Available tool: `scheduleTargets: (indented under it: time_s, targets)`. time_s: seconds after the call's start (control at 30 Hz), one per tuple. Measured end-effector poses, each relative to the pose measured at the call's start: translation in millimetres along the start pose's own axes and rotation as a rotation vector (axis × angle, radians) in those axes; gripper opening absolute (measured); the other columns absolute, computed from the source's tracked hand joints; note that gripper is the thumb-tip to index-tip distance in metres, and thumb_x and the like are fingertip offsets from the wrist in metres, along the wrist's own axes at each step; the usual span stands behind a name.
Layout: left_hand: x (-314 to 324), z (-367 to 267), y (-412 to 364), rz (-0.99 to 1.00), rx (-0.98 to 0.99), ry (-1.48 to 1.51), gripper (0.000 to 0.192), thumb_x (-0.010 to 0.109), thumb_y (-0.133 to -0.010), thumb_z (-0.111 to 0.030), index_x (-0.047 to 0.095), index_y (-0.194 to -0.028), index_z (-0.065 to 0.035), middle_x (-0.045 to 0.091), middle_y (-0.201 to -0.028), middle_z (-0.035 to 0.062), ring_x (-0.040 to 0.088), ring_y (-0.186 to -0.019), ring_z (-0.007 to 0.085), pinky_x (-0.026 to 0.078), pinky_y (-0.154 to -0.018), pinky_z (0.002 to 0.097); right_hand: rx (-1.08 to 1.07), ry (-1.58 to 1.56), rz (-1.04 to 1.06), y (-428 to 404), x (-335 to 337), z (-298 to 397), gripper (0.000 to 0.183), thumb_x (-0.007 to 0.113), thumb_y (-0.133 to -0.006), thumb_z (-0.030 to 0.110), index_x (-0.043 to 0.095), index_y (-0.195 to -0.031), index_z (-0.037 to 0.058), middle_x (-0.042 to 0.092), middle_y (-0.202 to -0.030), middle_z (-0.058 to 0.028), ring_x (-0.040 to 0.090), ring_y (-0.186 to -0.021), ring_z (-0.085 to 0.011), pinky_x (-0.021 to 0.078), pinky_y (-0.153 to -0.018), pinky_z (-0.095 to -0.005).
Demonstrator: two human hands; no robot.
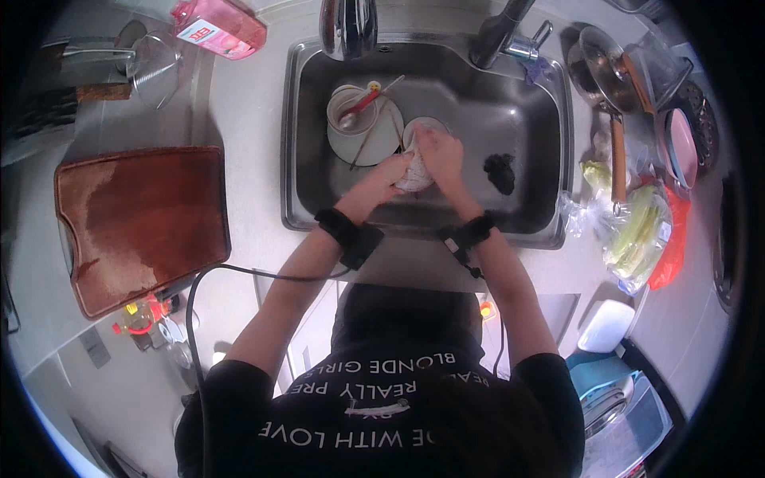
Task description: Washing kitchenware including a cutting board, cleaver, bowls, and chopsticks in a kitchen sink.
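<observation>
Both of my hands are low inside the stainless steel sink (pixel 382 218). My left hand (pixel 391 172) grips the lower left side of a whitish, wrinkled cloth (pixel 416 176). From the right, my right hand (pixel 441 149) holds the upper part of this cloth. Under and behind my fingers lies a light round dish (pixel 425 124), partly hidden. To the left, a white plate (pixel 370 156) carries a bowl (pixel 334 113), with a red-handled spoon (pixel 361 104) in it and chopsticks (pixel 369 142) lying across the plate. A dark scrubbing pad (pixel 499 173) rests on the sink floor at the right.
A brown cutting board (pixel 143 227) lies left of the sink, with a pink detergent bottle (pixel 221 30) behind. The faucet (pixel 493 39) rises at the sink's back edge. Pans (pixel 603 66) and bagged leafy vegetables (pixel 639 233) stand right. A cable (pixel 191 316) runs from my left wrist.
</observation>
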State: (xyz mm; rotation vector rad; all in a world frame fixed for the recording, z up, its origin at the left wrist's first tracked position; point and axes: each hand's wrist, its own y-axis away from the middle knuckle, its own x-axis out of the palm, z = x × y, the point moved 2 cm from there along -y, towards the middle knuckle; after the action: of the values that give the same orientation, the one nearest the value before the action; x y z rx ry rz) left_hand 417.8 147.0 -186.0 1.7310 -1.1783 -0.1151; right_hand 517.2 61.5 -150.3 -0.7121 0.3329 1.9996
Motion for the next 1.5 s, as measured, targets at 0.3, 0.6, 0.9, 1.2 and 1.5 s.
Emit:
scheduleTargets:
  time_s: [0.3, 0.6, 0.9, 1.2, 1.5]
  targets:
    - [-47.1, -10.8, -70.8, -0.650, 0.461, -1.055, 0.050, 0.064, -0.068, -0.040, 0.052, -0.088, 0.0046, 0.059, -0.074, 0.0182, 0.059, -0.075, 0.0312, 0.046, -0.061, 0.0352, 0.571, -0.458, -0.141, 1.6, -63.5, -54.9, 0.050, 0.056, -0.077, 0.046, 0.052, -0.057, 0.0005, 0.041, -0.050, 0.0019, 0.036, -0.050, -0.0066, 0.0315, -0.047, -0.0230]
    - [-61.3, 28.1, -101.3, -0.342, 0.090, -0.771, 0.039, 0.060, -0.071, -0.037, 0.056, -0.076, 0.0021, 0.060, -0.075, 0.0186, 0.060, -0.074, 0.0302, 0.045, -0.063, 0.0347, 0.654, -0.737, -0.143, 36.0, -79.1, -67.0, 0.035, 0.058, -0.079, 0.037, 0.052, -0.063, 0.0065, 0.046, -0.057, 0.0037, 0.042, -0.049, -0.0041, 0.0345, -0.044, -0.0192]
    - [-90.0, 10.5, -52.7, -0.486, 0.274, -1.151, 0.038, 0.032, -0.085, -0.033, 0.055, -0.097, -0.0061, 0.061, -0.080, 0.0152, 0.058, -0.074, 0.0347, 0.044, -0.066, 0.0429, 0.581, -0.703, -0.012, 43.1, -84.8, -72.6, 0.039, 0.053, -0.082, 0.039, 0.051, -0.061, 0.0058, 0.040, -0.054, 0.0063, 0.034, -0.048, -0.0023, 0.0274, -0.042, -0.0203]
    - [-80.1, -17.9, -28.4, -0.354, -0.010, -1.695, 0.038, 0.039, -0.084, -0.035, 0.052, -0.099, -0.0031, 0.056, -0.092, 0.0175, 0.055, -0.084, 0.0333, 0.044, -0.070, 0.0419, 0.585, -0.762, 0.016, 38.8, -84.6, -61.9, 0.041, 0.055, -0.080, 0.041, 0.057, -0.066, 0.0030, 0.043, -0.054, 0.0053, 0.037, -0.049, -0.0025, 0.0300, -0.044, -0.0195]
    - [-15.0, -52.8, -92.4, -0.402, 0.970, -1.393, 0.027, 0.058, -0.071, -0.021, 0.055, -0.089, -0.0017, 0.056, -0.076, 0.0225, 0.055, -0.075, 0.0357, 0.044, -0.067, 0.0409, 0.568, -0.736, -0.016, 46.4, -86.2, -68.8, 0.040, 0.055, -0.080, 0.040, 0.055, -0.063, 0.0035, 0.047, -0.055, 0.0047, 0.039, -0.051, -0.0022, 0.0321, -0.046, -0.0191]
